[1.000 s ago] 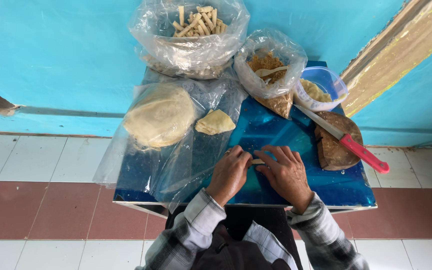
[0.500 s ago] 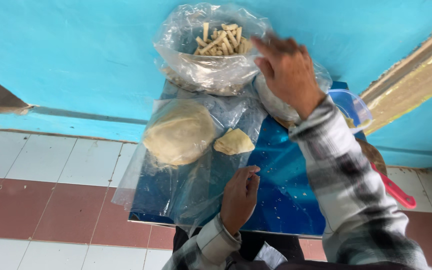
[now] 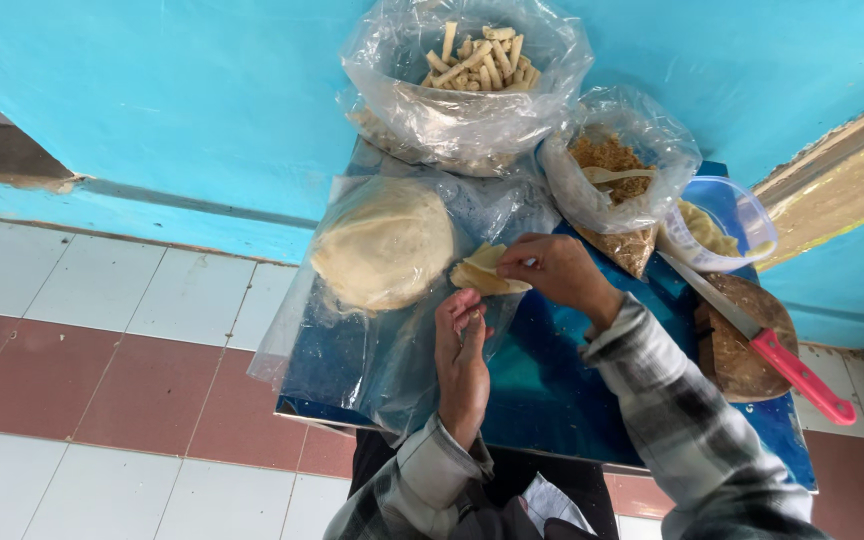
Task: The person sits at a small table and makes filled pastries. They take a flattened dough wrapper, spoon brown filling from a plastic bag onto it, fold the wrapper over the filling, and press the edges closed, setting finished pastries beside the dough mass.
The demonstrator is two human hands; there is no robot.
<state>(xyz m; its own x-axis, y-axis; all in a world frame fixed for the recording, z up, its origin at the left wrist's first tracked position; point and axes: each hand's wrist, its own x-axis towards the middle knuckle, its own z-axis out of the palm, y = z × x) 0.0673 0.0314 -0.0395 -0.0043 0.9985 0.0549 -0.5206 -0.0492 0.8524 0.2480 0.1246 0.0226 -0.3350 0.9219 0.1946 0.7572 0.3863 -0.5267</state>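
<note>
Blue and glossy, the tabletop [image 3: 552,400] is seen from above, set against a turquoise wall [image 3: 152,100]. Near its centre a small pale dough sheet [image 3: 482,272] is pinched at its right edge by the fingertips of the right hand [image 3: 552,270], which are closed on it; the sheet is partly lifted off the clear plastic sheet [image 3: 372,350] spread over the left half of the tabletop. The left hand [image 3: 462,360] is laid just at 6 o'clock of the sheet, palm turned inward, fingers loosely curled and half open; whether its fingertips touch the dough cannot be told, and nothing is seen gripped by it. Both forearms are covered by grey plaid sleeves [image 3: 682,420].

At 9 o'clock of the small sheet, just beside it, a round stack of dough wrappers [image 3: 384,245] is kept inside the clear plastic. At 12 o'clock, well apart, a plastic bag of rolled pastry sticks [image 3: 472,70] is placed at the tabletop's far edge. At 2 o'clock a second bag with brown crumbly filling [image 3: 617,165] is stood, a pale spoon lying in it. Beside that, at 3 o'clock, a clear plastic tub [image 3: 722,225] with yellowish contents is seen. Further toward 4 o'clock, a knife with a pink handle [image 3: 782,360] is rested across a round wooden board [image 3: 742,365]. Red and white floor tiles [image 3: 102,350] are shown at the left.
</note>
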